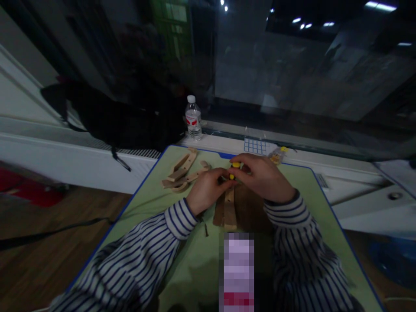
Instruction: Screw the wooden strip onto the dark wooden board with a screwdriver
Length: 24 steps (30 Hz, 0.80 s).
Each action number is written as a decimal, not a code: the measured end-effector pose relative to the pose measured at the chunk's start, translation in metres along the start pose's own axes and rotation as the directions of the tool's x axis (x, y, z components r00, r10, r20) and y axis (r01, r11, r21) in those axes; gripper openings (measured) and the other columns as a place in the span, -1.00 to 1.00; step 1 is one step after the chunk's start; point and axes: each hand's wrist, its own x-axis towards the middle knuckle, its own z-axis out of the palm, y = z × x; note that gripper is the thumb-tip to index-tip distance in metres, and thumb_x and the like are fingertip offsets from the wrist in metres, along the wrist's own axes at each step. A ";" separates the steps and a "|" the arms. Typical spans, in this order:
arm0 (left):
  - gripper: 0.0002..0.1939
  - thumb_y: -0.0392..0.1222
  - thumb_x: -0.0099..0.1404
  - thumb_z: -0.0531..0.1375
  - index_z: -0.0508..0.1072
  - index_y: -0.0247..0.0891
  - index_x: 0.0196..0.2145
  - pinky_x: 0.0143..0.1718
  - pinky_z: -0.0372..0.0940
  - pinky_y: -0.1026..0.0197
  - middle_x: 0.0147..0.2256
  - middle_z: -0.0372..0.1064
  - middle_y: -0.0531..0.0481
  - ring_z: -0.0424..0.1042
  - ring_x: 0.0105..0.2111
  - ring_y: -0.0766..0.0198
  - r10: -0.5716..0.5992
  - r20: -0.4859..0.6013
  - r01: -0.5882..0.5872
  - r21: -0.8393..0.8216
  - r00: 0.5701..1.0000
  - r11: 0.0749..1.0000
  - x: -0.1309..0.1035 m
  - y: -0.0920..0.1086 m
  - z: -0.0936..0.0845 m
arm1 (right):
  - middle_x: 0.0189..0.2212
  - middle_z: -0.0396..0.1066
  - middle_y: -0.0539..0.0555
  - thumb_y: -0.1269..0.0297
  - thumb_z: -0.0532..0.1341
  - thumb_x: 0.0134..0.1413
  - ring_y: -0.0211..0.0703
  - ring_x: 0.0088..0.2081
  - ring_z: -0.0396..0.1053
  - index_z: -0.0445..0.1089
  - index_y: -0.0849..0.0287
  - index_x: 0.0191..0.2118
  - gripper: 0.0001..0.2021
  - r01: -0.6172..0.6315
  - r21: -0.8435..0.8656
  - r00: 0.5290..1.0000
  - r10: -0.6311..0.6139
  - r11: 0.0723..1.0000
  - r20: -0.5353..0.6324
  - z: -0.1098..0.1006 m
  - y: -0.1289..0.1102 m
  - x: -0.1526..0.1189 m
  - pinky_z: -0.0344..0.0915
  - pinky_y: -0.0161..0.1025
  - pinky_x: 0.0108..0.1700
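Observation:
My right hand [261, 175] is closed on a small yellow-and-black handle [236, 165], which looks like that of a stubby screwdriver; its tip is hidden by the fingers. Close against it, my left hand [208, 188] is pinched at the far end of a wooden strip with holes [230, 208]; what lies between its fingertips is hidden. The strip rests on a brown board [250, 212]. Beside my left wrist lies a dark screw [206, 229]. Several loose wooden parts [185, 167] are piled to the left of my left hand.
The pale green table [139, 225] has a blue edge. On the sill behind it stand a water bottle [194, 119], a blue-gridded sheet [255, 146] and a small clear bag [277, 155]. A black bag [123, 117] lies at the left, below a dark window.

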 end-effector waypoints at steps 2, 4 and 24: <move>-0.75 -0.05 0.28 0.18 0.49 -0.30 -0.25 -0.32 0.26 0.23 -0.35 0.49 -0.04 0.44 -0.37 0.22 0.016 0.011 -0.016 -0.006 1.000 1.000 0.001 -0.001 -0.001 | -0.17 0.52 0.12 0.15 0.16 0.15 -0.16 -0.29 0.45 0.42 0.21 -0.05 -0.68 0.018 0.023 0.999 -0.019 1.000 0.031 -0.002 0.000 0.001 0.33 -0.19 -0.23; -0.74 -0.07 0.28 0.17 0.50 -0.30 -0.21 -0.27 0.27 0.22 -0.29 0.51 -0.06 0.46 -0.32 0.21 0.029 0.020 -0.028 -0.030 0.999 0.999 0.001 -0.001 -0.003 | -0.08 0.49 0.13 0.19 0.15 0.16 -0.17 -0.25 0.45 0.38 0.21 0.03 -0.64 0.037 0.051 0.998 -0.039 0.998 0.049 -0.004 0.001 0.001 0.34 -0.19 -0.19; -0.64 0.03 0.27 0.16 0.51 -0.27 -0.12 -0.42 0.18 0.28 -0.39 0.50 -0.02 0.41 -0.44 0.27 0.026 0.070 -0.026 -0.005 0.997 1.000 -0.001 0.002 -0.003 | -0.29 0.54 0.08 0.15 0.16 0.16 -0.19 -0.38 0.44 0.45 0.17 -0.13 -0.74 0.010 -0.008 1.000 -0.010 1.000 -0.007 -0.002 -0.001 -0.005 0.28 -0.25 -0.32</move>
